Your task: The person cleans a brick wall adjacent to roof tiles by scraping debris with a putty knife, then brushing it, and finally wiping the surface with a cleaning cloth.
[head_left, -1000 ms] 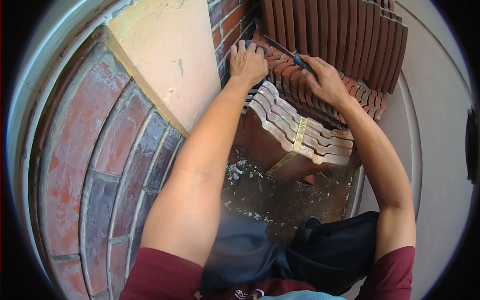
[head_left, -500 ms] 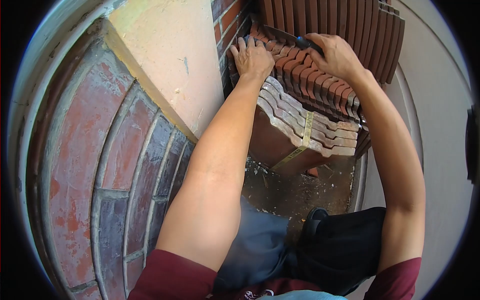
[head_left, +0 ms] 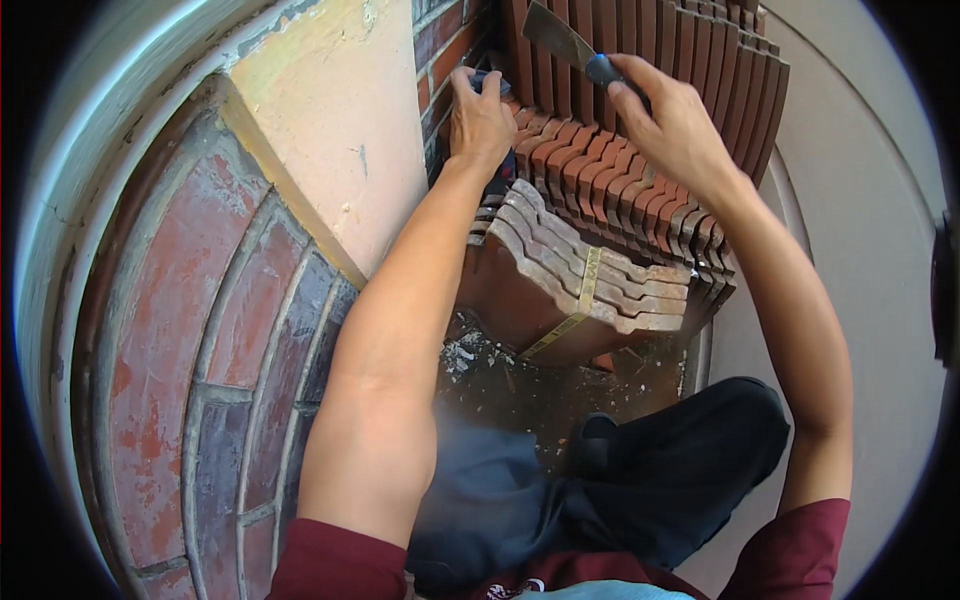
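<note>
My right hand (head_left: 672, 125) grips the dark handle of a putty knife (head_left: 560, 40), whose flat metal blade points up and left in front of the upright roof tiles (head_left: 640, 50). My left hand (head_left: 482, 125) reaches to the corner by the brick wall, fingers curled around a small dark object (head_left: 478, 82) that is mostly hidden. Below the hands runs a row of reddish, wavy-edged tiles (head_left: 590, 165). Nearer to me is a bundle of several tiles with pale, dusty edges (head_left: 560, 250), bound by a yellow printed strap (head_left: 590, 280).
A cream-coloured panel (head_left: 320, 120) and a brick wall (head_left: 240, 330) with dark and red bricks stand on my left. To the right rises a pale grey surface (head_left: 850, 200). The dark floor (head_left: 480, 375) between my legs and the tiles carries white crumbs and debris.
The putty knife has lifted up off the tile row, its blade now tilted more upward. My left hand has shifted slightly left, closer to the wall. The view has shifted a little.
</note>
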The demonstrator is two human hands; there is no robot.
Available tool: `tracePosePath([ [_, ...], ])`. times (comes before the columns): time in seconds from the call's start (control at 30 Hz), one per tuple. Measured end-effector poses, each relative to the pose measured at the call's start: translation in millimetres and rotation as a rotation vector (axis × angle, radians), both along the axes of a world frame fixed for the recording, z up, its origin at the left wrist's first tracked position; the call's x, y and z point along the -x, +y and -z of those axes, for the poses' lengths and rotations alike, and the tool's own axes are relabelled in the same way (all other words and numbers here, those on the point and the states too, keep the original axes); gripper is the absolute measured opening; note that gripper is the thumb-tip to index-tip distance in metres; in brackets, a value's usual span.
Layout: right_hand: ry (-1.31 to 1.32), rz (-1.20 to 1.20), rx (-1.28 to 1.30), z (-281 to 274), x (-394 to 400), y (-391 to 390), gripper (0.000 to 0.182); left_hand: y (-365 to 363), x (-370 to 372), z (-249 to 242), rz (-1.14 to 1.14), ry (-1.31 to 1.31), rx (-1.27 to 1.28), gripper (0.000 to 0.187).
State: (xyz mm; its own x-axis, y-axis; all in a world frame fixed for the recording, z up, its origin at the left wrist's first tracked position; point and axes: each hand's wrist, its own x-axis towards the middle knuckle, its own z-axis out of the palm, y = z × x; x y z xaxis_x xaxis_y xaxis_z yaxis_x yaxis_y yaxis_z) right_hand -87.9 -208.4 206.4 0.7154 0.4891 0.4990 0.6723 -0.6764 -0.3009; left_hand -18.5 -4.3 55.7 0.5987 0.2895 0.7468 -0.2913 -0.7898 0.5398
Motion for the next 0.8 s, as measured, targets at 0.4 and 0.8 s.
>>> tracePosePath([
  [0.4,0.327,-0.057,-0.507,42.8,19.6,-40.2,0.036,6.7,-13.8,-12.3,-0.161,-0.098,-0.368,0.02],
  [0.8,0.337,-0.073,-0.537,52.8,2.0,-62.8,0.036,20.1,-34.8,11.6,-0.067,0.463,-0.474,0.042],
])
